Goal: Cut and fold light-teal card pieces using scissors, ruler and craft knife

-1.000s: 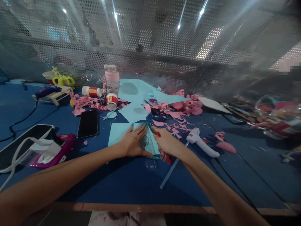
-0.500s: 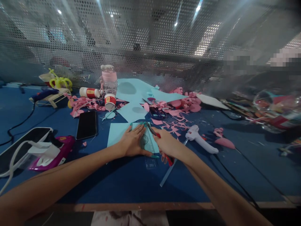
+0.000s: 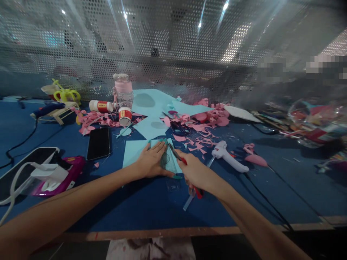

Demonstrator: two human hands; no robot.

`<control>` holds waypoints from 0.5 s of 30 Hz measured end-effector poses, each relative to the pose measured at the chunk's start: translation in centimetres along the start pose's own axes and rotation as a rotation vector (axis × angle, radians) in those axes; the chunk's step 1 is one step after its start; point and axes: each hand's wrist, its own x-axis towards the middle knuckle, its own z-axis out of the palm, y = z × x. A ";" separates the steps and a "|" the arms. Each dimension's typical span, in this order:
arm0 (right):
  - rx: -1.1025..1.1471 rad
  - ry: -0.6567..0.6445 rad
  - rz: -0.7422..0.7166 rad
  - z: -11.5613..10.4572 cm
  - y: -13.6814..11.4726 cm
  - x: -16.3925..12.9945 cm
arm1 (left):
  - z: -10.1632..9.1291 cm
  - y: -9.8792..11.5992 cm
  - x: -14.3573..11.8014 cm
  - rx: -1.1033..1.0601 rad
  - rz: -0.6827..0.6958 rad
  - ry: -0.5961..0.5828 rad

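My left hand (image 3: 153, 160) lies flat with fingers stretched out. It presses a clear plastic template (image 3: 169, 164) with a circle on it against a light-blue sheet (image 3: 132, 150). My right hand (image 3: 196, 171) is closed around a red-and-black utility knife (image 3: 184, 160). The knife's dark, narrow tip is on the sheet, by the template's edge and just right of my left fingertips. Beyond my hands, more light-blue paper (image 3: 151, 128) is spread out. Dark-handled scissors (image 3: 180, 130) rest among pink scraps (image 3: 199, 142).
A white glue gun (image 3: 230, 157) with a clear glue stick lies right of my right hand. Leftward are a black phone (image 3: 99, 143) and a purple power strip (image 3: 67, 177) with a white plug. A bottle (image 3: 124, 92) and paper cups (image 3: 125, 116) stand behind. A perforated metal screen (image 3: 162, 47) backs the table.
The whole view has shifted slightly left and up. My right hand and the knife have moved slightly toward me relative to the sheet; my left hand stays pressed down.
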 end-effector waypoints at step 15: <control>-0.091 0.028 0.006 0.2 -0.1 -3.7 | 0.2 -0.1 0.0 0.024 -0.010 -0.007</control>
